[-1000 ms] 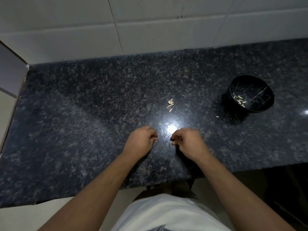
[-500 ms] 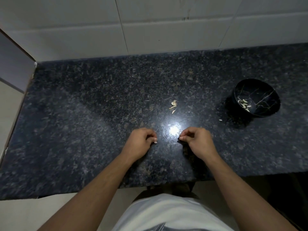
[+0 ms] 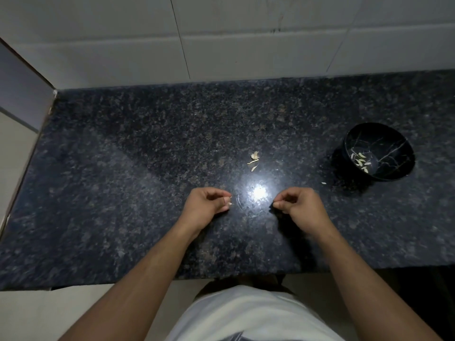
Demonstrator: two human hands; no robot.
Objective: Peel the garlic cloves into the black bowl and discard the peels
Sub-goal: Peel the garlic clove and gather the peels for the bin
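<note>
Left hand: the left hand (image 3: pixel 205 205) hovers low over the counter (image 3: pixel 123 193), fingers curled in, thumb and fingertips pinching a small pale bit that looks like a clove (image 3: pixel 229 204); it is too small to tell whether it is peeled.
Right hand: the right hand (image 3: pixel 299 205) sits to the right of the glare (image 3: pixel 258 192), fingers curled, thumb and forefinger pressed together at the tip; whether they hold a peel or nothing I cannot tell.
Gap: the two hands are apart, with the bright reflection on the stone between them.
Bowl: the bowl (image 3: pixel 391 173) stands upright on the counter, far right, well apart from both hands.
In the bowl: several pale cloves (image 3: pixel 360 159) lie at the bottom, towards its left side.
Peels: a small heap of peels (image 3: pixel 254 159) lies on the stone beyond the hands, near the glare.
Stray bit: one pale scrap (image 3: pixel 323 183) lies on the counter just left of the bowl.
Wall: a white tiled wall (image 3: pixel 246 38) rises behind the counter.
Person: bare forearms reach in from the bottom; a pale shirt (image 3: pixel 246 316) shows at the lower edge.
</note>
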